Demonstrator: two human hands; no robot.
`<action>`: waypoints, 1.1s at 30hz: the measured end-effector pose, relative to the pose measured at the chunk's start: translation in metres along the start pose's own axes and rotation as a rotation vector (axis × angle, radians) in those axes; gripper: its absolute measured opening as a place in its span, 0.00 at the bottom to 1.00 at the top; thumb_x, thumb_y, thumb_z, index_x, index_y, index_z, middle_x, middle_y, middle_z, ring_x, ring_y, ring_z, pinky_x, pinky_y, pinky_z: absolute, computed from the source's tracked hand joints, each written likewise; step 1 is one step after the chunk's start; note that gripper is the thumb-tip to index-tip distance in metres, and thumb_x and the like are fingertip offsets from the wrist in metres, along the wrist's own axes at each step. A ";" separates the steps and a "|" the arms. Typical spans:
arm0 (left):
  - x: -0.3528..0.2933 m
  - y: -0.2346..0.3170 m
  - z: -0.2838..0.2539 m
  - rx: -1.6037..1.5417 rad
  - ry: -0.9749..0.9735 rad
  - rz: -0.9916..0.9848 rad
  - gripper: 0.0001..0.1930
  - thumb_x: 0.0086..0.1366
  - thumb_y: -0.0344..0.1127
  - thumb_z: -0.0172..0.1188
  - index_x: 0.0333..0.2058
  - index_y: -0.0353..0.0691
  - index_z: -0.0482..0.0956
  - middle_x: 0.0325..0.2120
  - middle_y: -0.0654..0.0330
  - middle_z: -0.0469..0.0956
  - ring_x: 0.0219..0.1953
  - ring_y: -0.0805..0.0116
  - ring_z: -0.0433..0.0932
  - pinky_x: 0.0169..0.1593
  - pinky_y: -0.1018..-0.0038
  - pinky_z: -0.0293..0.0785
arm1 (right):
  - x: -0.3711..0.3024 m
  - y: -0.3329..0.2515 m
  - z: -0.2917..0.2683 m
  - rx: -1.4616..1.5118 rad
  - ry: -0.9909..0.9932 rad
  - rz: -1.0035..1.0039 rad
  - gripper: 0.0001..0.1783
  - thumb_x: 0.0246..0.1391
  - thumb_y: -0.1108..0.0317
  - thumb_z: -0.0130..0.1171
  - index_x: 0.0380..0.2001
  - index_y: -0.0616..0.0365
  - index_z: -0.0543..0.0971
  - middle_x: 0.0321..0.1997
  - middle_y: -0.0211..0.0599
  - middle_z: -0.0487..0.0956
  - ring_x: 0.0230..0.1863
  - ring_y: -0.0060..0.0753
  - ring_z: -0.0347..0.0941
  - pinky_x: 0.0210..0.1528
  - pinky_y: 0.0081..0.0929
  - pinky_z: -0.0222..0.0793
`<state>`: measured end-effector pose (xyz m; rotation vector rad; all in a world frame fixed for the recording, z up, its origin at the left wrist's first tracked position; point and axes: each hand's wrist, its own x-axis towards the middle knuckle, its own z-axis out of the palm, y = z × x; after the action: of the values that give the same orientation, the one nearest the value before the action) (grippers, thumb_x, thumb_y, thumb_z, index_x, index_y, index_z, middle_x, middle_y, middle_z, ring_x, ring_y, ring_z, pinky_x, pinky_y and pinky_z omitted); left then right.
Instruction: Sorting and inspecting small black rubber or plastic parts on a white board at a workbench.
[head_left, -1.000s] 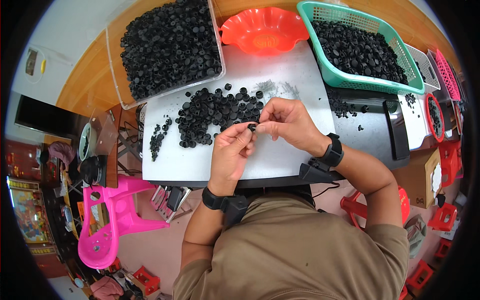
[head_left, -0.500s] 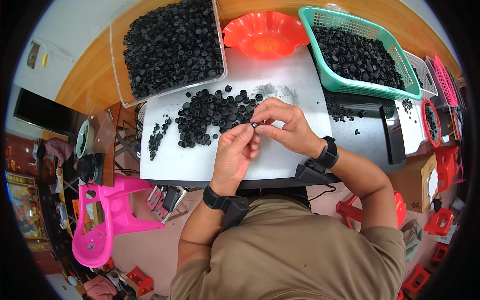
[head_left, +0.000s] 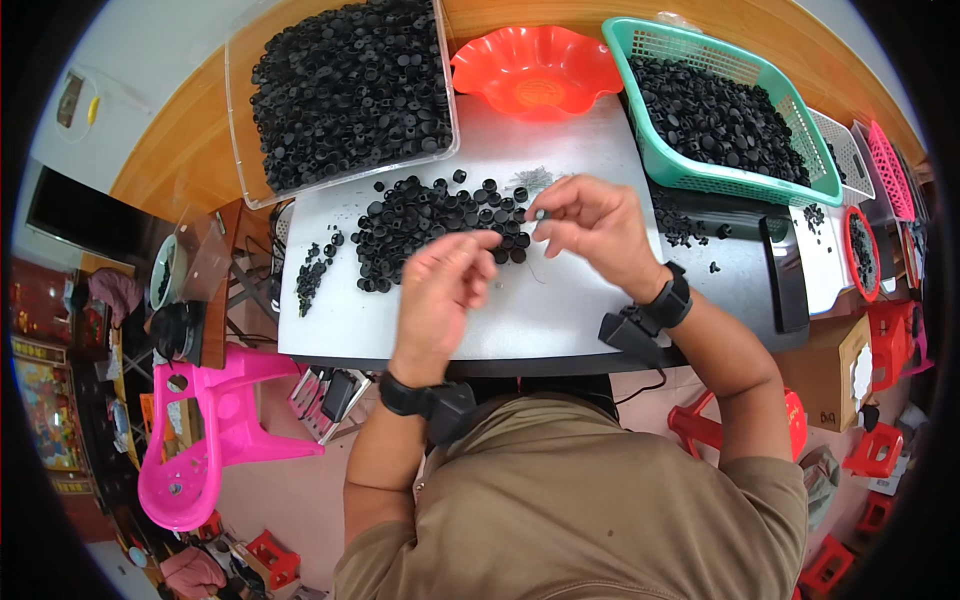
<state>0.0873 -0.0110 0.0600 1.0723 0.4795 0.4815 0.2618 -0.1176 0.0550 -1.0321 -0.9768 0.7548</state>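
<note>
Over the white work surface (head_left: 380,330), my right hand (head_left: 597,232) pinches a small dark round part with a pale end (head_left: 541,214) between thumb and fingers. Away to its left, my left hand (head_left: 440,295) is slightly blurred, with thumb and index pressed together and the other fingers curled; whether something tiny sits between them is hidden. Just beyond both hands lies a loose pile of black plastic caps (head_left: 415,225). A little heap of thin metal pins (head_left: 533,180) sits behind my right fingertips. Smaller black pieces (head_left: 312,275) lie in a strip at the left.
A clear bin of black caps (head_left: 350,95) stands far left, a red scalloped bowl (head_left: 540,70) at the back, and a green basket (head_left: 740,180) of black parts at the right. A pink plastic seat (head_left: 225,410) is left of the table; a cardboard box (head_left: 820,375) is at right.
My hands, together at the small part before, have separated. My left hand has drawn left and back; my right hand has lifted slightly to the right, with the part in its fingertips.
</note>
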 end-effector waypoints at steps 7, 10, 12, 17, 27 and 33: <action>0.032 0.013 -0.016 0.820 0.094 0.325 0.06 0.56 0.26 0.59 0.33 0.33 0.80 0.22 0.67 0.74 0.20 0.82 0.66 0.24 0.86 0.61 | 0.011 -0.006 -0.018 -0.108 0.118 0.041 0.06 0.46 0.79 0.59 0.31 0.67 0.76 0.24 0.33 0.77 0.21 0.17 0.72 0.18 0.14 0.69; 0.032 0.010 -0.001 1.029 0.014 0.359 0.08 0.48 0.24 0.62 0.30 0.34 0.80 0.22 0.66 0.71 0.21 0.80 0.65 0.26 0.83 0.62 | 0.010 -0.005 -0.019 -0.130 0.104 0.019 0.07 0.47 0.79 0.59 0.32 0.67 0.77 0.23 0.32 0.76 0.20 0.16 0.70 0.18 0.14 0.68; 0.026 0.009 0.008 1.228 -0.039 0.370 0.12 0.43 0.24 0.64 0.30 0.34 0.79 0.22 0.61 0.69 0.23 0.73 0.69 0.28 0.77 0.65 | 0.011 -0.004 -0.019 -0.084 0.057 0.015 0.07 0.48 0.79 0.59 0.34 0.67 0.78 0.23 0.31 0.76 0.19 0.15 0.69 0.17 0.13 0.67; 0.006 0.004 0.006 1.332 0.006 0.444 0.13 0.42 0.25 0.65 0.29 0.34 0.75 0.25 0.57 0.71 0.28 0.63 0.72 0.31 0.72 0.68 | 0.009 -0.001 -0.016 -0.042 -0.002 0.104 0.07 0.50 0.79 0.58 0.35 0.67 0.78 0.24 0.31 0.75 0.20 0.16 0.70 0.18 0.14 0.67; 0.001 -0.019 -0.007 1.334 0.136 0.455 0.14 0.44 0.27 0.66 0.33 0.36 0.76 0.26 0.57 0.70 0.28 0.60 0.73 0.32 0.68 0.69 | 0.005 0.010 -0.004 -0.086 -0.110 0.131 0.08 0.52 0.80 0.54 0.37 0.68 0.77 0.29 0.33 0.71 0.22 0.18 0.71 0.21 0.16 0.69; 0.004 -0.014 -0.008 1.084 0.137 0.333 0.10 0.49 0.25 0.63 0.32 0.34 0.77 0.22 0.61 0.72 0.23 0.76 0.71 0.27 0.80 0.67 | 0.003 0.009 -0.004 -0.118 -0.125 0.167 0.08 0.52 0.80 0.53 0.36 0.68 0.77 0.31 0.33 0.72 0.22 0.19 0.72 0.23 0.17 0.69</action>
<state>0.0879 -0.0083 0.0439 2.1934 0.7104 0.5999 0.2659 -0.1135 0.0464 -1.1912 -1.0611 0.9173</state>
